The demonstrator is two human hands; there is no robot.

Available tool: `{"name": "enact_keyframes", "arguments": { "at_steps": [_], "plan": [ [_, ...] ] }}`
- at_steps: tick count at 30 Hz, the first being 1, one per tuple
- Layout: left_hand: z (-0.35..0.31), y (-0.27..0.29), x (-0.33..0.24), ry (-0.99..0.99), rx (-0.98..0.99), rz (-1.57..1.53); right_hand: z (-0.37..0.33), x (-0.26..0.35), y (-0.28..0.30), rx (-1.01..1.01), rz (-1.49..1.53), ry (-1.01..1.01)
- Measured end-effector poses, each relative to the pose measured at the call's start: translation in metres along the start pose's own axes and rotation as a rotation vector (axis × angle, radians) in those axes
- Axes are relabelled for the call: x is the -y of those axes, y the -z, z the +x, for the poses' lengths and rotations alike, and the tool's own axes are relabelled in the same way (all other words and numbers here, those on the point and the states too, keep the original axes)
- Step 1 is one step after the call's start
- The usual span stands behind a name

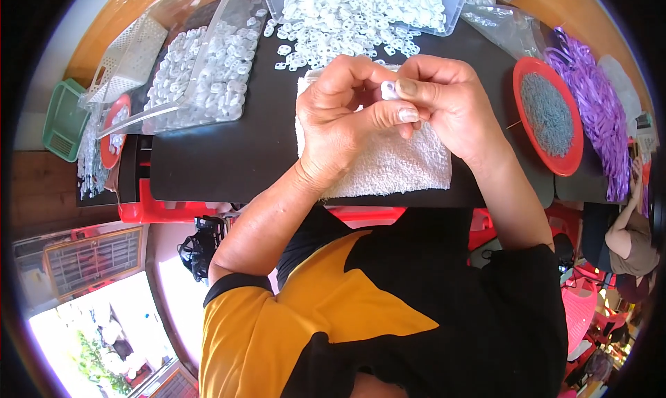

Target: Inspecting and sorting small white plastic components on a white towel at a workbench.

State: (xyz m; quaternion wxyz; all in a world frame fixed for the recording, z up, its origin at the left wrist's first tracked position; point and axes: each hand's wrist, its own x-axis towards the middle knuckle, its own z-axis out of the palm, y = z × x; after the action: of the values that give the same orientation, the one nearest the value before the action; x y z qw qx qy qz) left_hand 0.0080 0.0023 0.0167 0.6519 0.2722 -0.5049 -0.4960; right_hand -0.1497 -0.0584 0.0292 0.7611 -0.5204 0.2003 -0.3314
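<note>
Over a folded white towel (392,172) my two hands meet, fingertips together. A small white plastic piece (388,90) with rounded ends shows between them, a purple spot on it. My right hand (444,96) is closed, its thumb pressed against the piece. My left hand (343,113) is closed too, fingers curled around the piece's other side and thumb just below it. Most of the fingertips behind the piece are hidden. Beyond the hands lies a heap of similar white pieces (333,34), spilling from a clear plastic bin (454,13) onto the dark table (208,169).
At left, a clear box (198,72) holds more white pieces, near a white basket (132,58) and a green basket (66,120). At right are a red dish (518,86) of thin grey metal parts (548,113) and purple strips (596,99). Another person (631,238) sits far right.
</note>
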Motion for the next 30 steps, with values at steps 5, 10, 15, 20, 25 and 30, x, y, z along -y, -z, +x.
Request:
{"name": "enact_keyframes", "arguments": {
  "at_steps": [5,10,15,20,25,30],
  "plan": [
    [0.0,-0.001,0.0,-0.018,-0.055,0.158,-0.001,0.006,0.003,-0.122,-0.173,0.097],
    [0.0,0.001,0.002,-0.049,-0.071,0.229,-0.001,0.007,0.005,-0.143,-0.214,0.124],
    [0.002,0.0,0.001,-0.159,-0.031,0.335,-0.002,0.008,0.004,-0.141,-0.234,0.136],
    [0.001,0.0,0.002,-0.209,-0.038,0.451,-0.003,0.007,0.0,-0.141,-0.258,0.099],
    [0.0,0.003,0.001,-0.258,-0.044,0.529,-0.002,0.006,-0.003,-0.141,-0.213,0.108],
    [-0.002,0.006,-0.001,-0.264,-0.087,0.607,0.001,0.006,-0.003,-0.171,-0.228,0.128]
  ]
}}
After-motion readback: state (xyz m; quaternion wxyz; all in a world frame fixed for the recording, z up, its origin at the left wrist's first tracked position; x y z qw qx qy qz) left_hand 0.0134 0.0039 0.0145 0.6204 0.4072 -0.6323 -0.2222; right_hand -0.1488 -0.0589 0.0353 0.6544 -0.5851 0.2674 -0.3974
